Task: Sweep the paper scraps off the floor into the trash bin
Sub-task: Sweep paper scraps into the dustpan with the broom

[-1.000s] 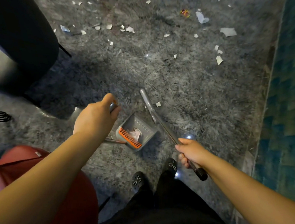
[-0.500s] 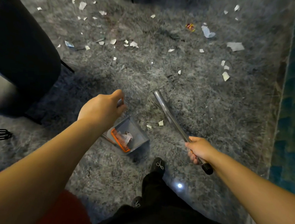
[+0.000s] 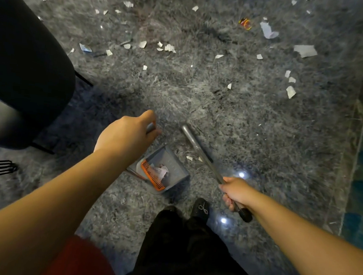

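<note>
dustpan (image 3: 165, 170) sitting a little lower than before, left hand (image 3: 125, 136) gripping its handle, right hand (image 3: 236, 191) clenching broom handle (image 3: 201, 153), paper scraps (image 3: 168, 47) lying scattered across floor (image 3: 263, 133) ahead

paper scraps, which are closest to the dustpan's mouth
The two small scraps between the dustpan and broom handle; all others lie farther up the floor.

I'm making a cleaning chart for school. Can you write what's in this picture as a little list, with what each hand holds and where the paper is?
left hand: grips the dustpan handle
right hand: grips the metal broom handle
dustpan: grey, with an orange comb edge, crumpled paper inside
paper scraps: many scattered on the grey carpet
nearest scraps: beside the dustpan
trash bin: not clearly visible
</note>
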A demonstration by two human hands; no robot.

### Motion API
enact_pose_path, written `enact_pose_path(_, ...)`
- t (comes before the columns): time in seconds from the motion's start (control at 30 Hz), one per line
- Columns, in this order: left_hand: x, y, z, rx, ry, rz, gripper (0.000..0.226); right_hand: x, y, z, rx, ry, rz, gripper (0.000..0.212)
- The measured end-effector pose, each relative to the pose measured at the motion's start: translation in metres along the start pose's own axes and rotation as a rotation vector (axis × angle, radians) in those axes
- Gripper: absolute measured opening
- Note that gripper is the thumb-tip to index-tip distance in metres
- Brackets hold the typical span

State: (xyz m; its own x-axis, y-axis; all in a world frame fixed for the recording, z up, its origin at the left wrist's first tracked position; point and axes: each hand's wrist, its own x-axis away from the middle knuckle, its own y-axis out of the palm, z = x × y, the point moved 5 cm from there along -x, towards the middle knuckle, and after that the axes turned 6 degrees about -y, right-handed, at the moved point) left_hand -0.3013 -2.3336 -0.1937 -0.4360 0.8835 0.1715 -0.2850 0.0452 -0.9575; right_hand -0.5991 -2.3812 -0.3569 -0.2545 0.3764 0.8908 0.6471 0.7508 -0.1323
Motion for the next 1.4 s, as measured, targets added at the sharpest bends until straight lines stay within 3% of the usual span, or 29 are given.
enact_pose_path(0.17,-0.002,-0.005,-0.014,0.023,0.004,0.010,0.026,0.006,0.045,-0.009,-0.099,0.072,-0.154,0.038)
enact_pose_path(0.3,0.004,-0.006,-0.023,0.044,0.009,-0.006,0.029,0.017,0.060,-0.013,-0.112,0.085,-0.194,0.044)
enact_pose_path(0.6,-0.003,-0.026,-0.031,0.092,-0.032,-0.044,0.025,0.042,0.051,-0.037,-0.117,-0.033,-0.028,0.057)
enact_pose_path(0.97,-0.061,-0.049,0.017,0.101,0.071,0.051,0.022,0.040,-0.026,-0.071,-0.268,-0.123,0.182,0.052)
enact_pose_path(1.4,-0.250,-0.068,0.133,0.066,0.092,0.104,0.026,-0.008,-0.201,-0.150,-0.254,-0.111,0.225,0.048)
